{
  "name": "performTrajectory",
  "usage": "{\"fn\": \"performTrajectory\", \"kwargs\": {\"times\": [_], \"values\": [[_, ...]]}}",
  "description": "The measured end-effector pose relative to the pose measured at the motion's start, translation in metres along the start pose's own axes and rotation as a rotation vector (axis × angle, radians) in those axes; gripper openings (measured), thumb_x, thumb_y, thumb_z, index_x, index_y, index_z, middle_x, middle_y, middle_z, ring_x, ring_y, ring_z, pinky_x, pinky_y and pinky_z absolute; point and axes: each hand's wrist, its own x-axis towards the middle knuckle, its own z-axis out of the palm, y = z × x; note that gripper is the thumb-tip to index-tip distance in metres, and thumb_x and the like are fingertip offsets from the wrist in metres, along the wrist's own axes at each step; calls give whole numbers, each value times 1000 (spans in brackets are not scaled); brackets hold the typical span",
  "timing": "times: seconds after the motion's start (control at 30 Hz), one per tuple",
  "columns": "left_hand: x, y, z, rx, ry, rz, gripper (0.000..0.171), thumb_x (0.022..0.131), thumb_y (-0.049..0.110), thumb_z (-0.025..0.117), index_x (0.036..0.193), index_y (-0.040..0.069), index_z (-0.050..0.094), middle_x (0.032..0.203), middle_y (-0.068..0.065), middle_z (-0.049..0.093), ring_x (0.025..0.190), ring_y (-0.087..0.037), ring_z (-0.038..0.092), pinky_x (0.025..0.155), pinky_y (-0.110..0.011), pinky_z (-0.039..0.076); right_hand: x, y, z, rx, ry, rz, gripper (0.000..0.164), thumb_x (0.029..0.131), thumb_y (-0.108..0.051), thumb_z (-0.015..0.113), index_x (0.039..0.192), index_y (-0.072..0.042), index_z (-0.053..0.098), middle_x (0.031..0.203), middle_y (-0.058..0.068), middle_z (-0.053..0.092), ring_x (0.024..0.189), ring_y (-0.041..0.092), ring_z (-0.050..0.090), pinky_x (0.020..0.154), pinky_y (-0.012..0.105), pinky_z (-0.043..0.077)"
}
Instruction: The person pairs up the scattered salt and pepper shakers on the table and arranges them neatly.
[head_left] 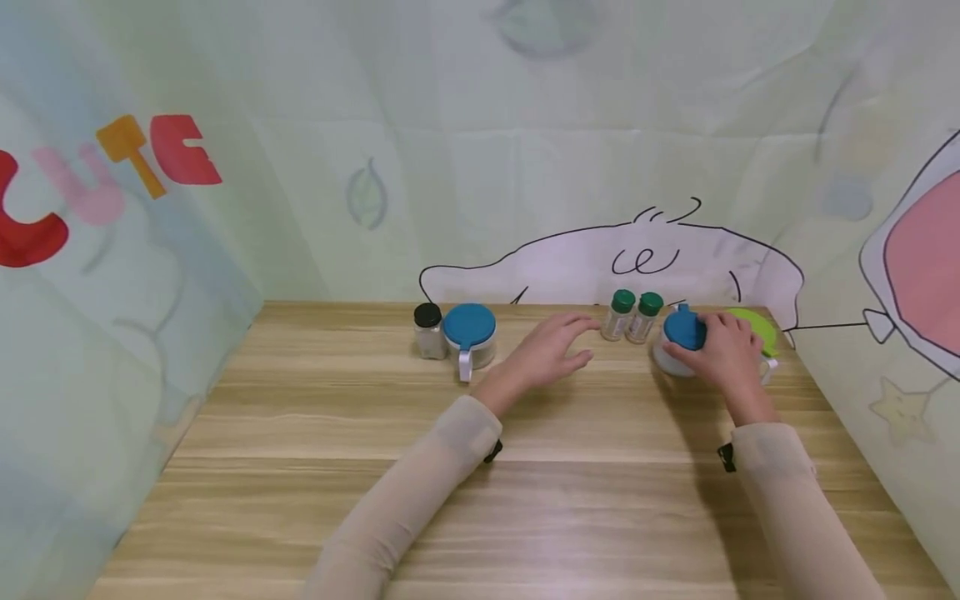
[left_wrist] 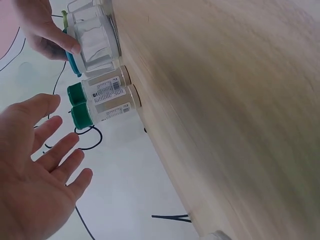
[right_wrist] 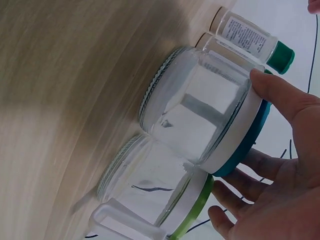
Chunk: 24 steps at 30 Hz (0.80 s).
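My right hand (head_left: 726,348) grips a clear glass jar (right_wrist: 192,107) by its blue lid, thumb at one side of the rim and fingers around the other. The jar stands on the table, close beside a second glass jar with a green lid (right_wrist: 197,207), partly hidden behind the hand in the head view. Held out with fingers spread, my left hand (head_left: 551,350) has nothing in it. Just beyond its fingertips are two small spice bottles with green caps, the left bottle (head_left: 618,317) and the right bottle (head_left: 643,320), standing upright side by side.
Left of my left hand stands another blue-lidded jar (head_left: 471,333), its white handle toward me. Beside it is a small clear bottle with a black cap (head_left: 429,333). The wooden table (head_left: 585,500) ends at a printed curtain (head_left: 300,167) behind the containers.
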Motion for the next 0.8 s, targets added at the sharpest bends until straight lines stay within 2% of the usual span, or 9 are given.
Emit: {"fn": "performTrajectory", "kwargs": {"times": [0.23, 0.5, 0.8], "values": [[7, 4, 3, 23, 15, -23, 51, 107, 26, 67, 155, 16, 54, 163, -7, 47, 153, -26, 41, 128, -42, 31, 2, -5, -1, -28, -15, 12, 84, 95, -45, 75, 146, 14, 45, 147, 41, 42, 132, 60, 31, 106, 75, 26], [22, 3, 9, 50, 19, -30, 54, 108, 31, 64, 158, 18, 49, 166, -7, 44, 154, -26, 40, 127, -44, 32, 0, -3, -2, -34, -12, 18, 82, 94, -43, 77, 144, 15, 47, 146, 42, 42, 130, 60, 31, 103, 75, 26], [36, 3, 18, 35, 47, -31, 57, 106, 24, 68, 159, 16, 48, 166, -10, 43, 153, -27, 40, 128, -40, 31, 2, -8, -4, -67, -32, 26, 83, 94, -45, 78, 145, 14, 48, 148, 41, 42, 131, 60, 29, 103, 76, 26]]}}
